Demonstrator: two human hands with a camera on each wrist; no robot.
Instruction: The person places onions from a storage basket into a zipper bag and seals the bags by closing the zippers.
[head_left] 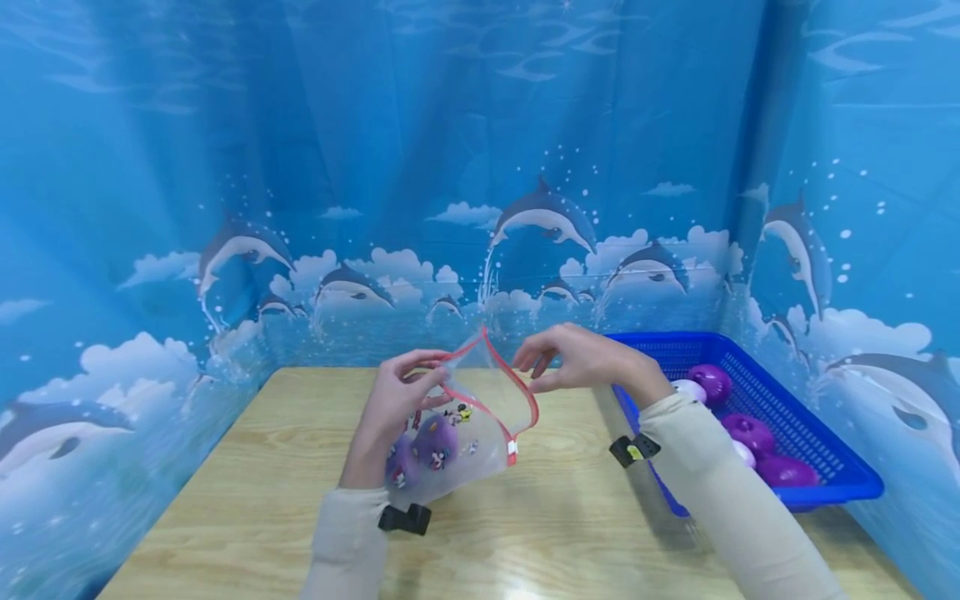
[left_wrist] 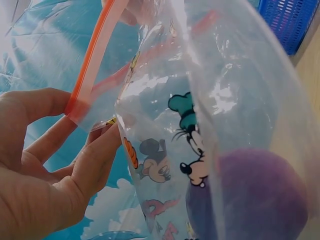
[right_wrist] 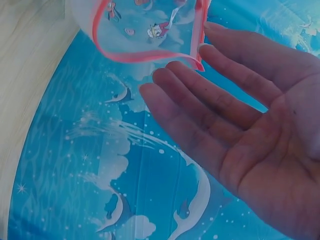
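With the left hand (head_left: pixel 392 400), pinches the clear bag (head_left: pixel 477 446) by its red rim (head_left: pixel 535 407), between both hands and spread wide toward the loose, seemingly empty right hand (head_left: pixel 576 354), the one nearer the blue basket (head_left: pixel 780 417).

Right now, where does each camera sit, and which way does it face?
Head: on the person's head, facing forward-down at the slider bag and blue basket; left hand, right hand and sleeves show.
Left wrist: worn there, facing the bag's printed side and a round purple item; left hand and part of the right show.
Right wrist: worn there, facing the bag's red-edged mouth and dolphin backdrop; right hand shows.
Both wrist views share bag and backdrop.
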